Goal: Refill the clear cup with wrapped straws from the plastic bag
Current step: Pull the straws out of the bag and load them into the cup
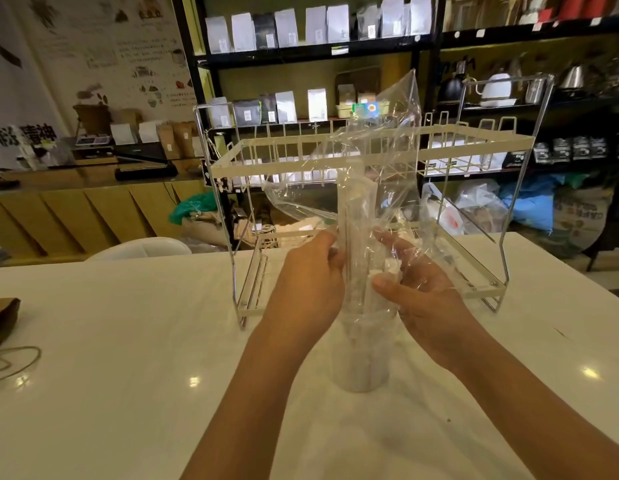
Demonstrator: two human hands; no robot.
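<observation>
On the white worktop (128,341) stands a two-tier wire rack (370,150), and in front of it the clear cup (361,355) (upright). Above the cup we hold the plastic bag (387,161), its crumpled top rising. Our left hand (308,282) and right hand (419,289) clasp the bundle of wrapped straws (356,237) through the film, its lower end inside the cup.

A clear cup (361,355) stands upright on the white surface (128,341). A bundle of wrapped straws (358,244) rises upright from its mouth, sheathed in the crinkled transparent plastic bag (387,157), whose loose open end flares upward above them.
</observation>
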